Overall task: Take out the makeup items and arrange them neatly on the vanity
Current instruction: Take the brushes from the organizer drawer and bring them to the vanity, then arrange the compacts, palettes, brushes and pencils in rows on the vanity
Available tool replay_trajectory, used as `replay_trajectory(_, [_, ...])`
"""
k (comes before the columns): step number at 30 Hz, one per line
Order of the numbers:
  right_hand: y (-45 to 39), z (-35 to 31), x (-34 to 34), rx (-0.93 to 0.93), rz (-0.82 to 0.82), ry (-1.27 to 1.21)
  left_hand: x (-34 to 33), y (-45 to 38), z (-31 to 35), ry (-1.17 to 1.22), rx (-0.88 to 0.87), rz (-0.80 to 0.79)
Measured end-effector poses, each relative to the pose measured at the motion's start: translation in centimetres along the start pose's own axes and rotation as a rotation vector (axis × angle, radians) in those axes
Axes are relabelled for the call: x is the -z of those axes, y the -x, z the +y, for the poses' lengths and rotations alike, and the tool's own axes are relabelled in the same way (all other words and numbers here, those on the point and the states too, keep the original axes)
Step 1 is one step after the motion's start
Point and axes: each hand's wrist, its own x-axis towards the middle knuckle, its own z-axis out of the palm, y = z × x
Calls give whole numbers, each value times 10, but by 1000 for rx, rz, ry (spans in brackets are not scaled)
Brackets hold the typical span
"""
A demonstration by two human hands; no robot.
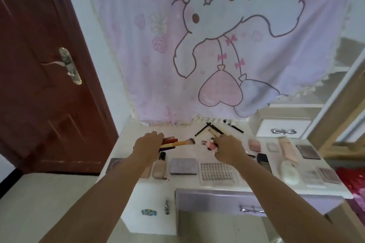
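Gripping brushes (pixel 173 143) in left hand (pixel 148 144), bristles pointing right

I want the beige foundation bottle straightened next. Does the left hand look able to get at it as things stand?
Probably not right away. The left hand is gripping a bundle of makeup brushes. The beige foundation bottle lies just beside that wrist, uncovered on the white vanity top, so reach looks fine once the brushes are put down.
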Motion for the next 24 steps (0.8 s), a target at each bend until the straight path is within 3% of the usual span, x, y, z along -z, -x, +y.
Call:
replay_trajectory(7, [-149, 12, -64, -43, -187, -100, -80, -120, -2, 98, 144, -142])
replay_trajectory(13, [-232, 7, -122, -139, -327, -229, -137, -189, 19, 409, 391, -308])
replay_trajectory(19, [-258, -11, -153, -192, -207, -292, -160, -213, 59, 768, 706, -329])
replay_trajectory(24, [-271, -4, -171, -25, -168, -367, -166, -217, 70, 853, 629, -325])
